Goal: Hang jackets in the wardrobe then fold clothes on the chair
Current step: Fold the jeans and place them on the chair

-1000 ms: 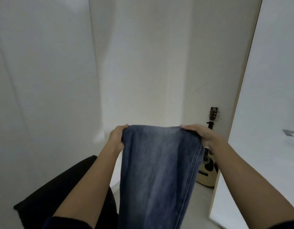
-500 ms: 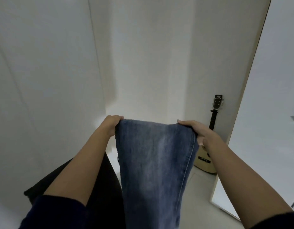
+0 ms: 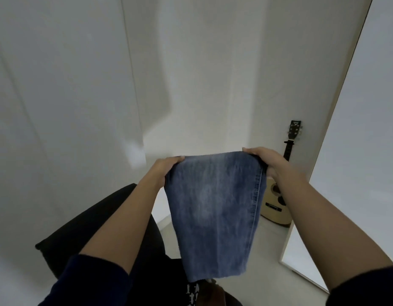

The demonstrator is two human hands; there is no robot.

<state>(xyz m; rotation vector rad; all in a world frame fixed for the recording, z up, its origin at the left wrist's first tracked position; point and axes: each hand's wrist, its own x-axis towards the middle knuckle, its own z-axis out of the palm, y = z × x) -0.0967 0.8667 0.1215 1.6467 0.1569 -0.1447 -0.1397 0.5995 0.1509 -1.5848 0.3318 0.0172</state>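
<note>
Both hands are up in front. The left hand [image 3: 167, 168] pinches the near-left corner of the jeans [image 3: 215, 213], fingers curled over the top edge. The right hand [image 3: 264, 161] pinches the opposite corner beside the side seam, sitting a touch higher. The denim is pulled flat between them and hangs straight down, so its long axis runs from the grip toward the person's body, with the loose lower edge dangling free and touching nothing that can be made out.

The black chair [image 3: 85, 235] sits below and to the left, under the left forearm, so the left hand is the nearer one. My read: the next fold means bringing that free edge up, or lowering the jeans leftward onto the chair's seat. An acoustic guitar [image 3: 277, 208] leans in the corner behind the right wrist, well apart.
</note>
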